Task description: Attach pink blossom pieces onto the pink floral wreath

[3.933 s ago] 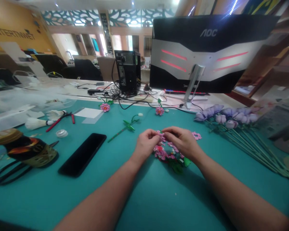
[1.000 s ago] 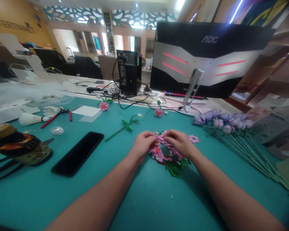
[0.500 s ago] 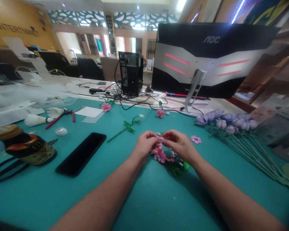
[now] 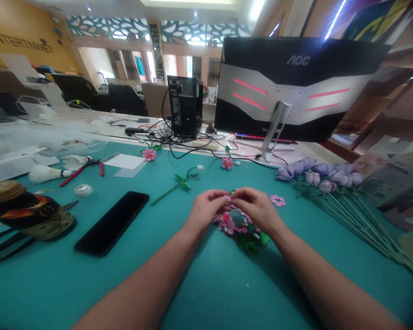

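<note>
A cluster of small pink toy-brick flowers with green leaves (image 4: 239, 227) lies on the teal mat (image 4: 206, 284) at the centre. My left hand (image 4: 206, 208) and my right hand (image 4: 256, 206) meet above it, fingertips pinched together on a small pink flower piece at the cluster's top. A loose pink flower (image 4: 278, 200) lies just right of my right hand. A green stem (image 4: 177, 182) lies behind my left hand.
A black phone (image 4: 112, 223) lies left of centre, a dark jar (image 4: 27, 213) on its side further left. Shuttlecocks (image 4: 48, 173) and red-handled pliers (image 4: 79, 168) sit at the back left. Purple tulips (image 4: 330, 176) lie right. A monitor (image 4: 296, 87) and computer case (image 4: 184, 105) stand behind.
Both hands stay pinched over the pink flower cluster with only small finger shifts. The camera has moved slightly; nothing else on the mat has moved.
</note>
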{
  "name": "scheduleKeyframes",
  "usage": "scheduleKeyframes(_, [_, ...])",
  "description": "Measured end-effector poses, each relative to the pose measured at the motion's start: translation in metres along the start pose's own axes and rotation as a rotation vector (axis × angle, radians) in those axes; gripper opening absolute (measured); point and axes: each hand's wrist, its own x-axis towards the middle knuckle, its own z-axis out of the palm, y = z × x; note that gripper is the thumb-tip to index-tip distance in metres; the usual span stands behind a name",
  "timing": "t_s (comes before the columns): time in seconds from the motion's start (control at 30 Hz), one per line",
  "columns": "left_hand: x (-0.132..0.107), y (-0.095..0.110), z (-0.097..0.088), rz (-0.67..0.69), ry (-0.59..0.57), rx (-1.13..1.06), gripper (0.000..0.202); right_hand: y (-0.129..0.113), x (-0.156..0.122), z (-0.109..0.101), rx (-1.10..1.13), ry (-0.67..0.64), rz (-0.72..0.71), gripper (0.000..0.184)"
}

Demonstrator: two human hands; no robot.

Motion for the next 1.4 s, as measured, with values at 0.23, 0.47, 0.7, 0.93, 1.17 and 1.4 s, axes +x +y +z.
scheduleKeyframes(0.23, [0.0039, -0.0064, 0.0005, 0.078, 0.021, 0.036, 0.021, -0.0024, -0.0041, 0.0024, -0.065, -0.026, -0.051, 0.014])
scheduleKeyframes(0.47, [0.0010, -0.0054, 0.0044, 0.139, 0.014, 0.115, 0.015, 0.0008, -0.0041, 0.0030, -0.084, 0.001, -0.038, 0.012])
scheduleKeyframes(0.7, [0.0016, -0.0081, 0.0044, 0.194, -0.012, 0.145, 0.014, 0.0015, -0.0041, 0.0031, -0.047, 0.011, -0.043, 0.018])
scheduleKeyframes(0.93, [0.0006, -0.0072, 0.0050, 0.194, -0.030, 0.117, 0.012, 0.0019, -0.0034, 0.0026, -0.090, 0.038, -0.087, 0.013])
scheduleKeyframes(1.17, [-0.0023, -0.0020, 0.0061, 0.123, -0.028, 0.074, 0.012, 0.0006, -0.0030, 0.0024, -0.017, 0.038, -0.034, 0.014])
scheduleKeyframes(1.4, [-0.0032, -0.0016, 0.0036, 0.103, -0.047, 0.070, 0.014, -0.0005, -0.0030, 0.0038, 0.061, 0.029, 0.003, 0.012])
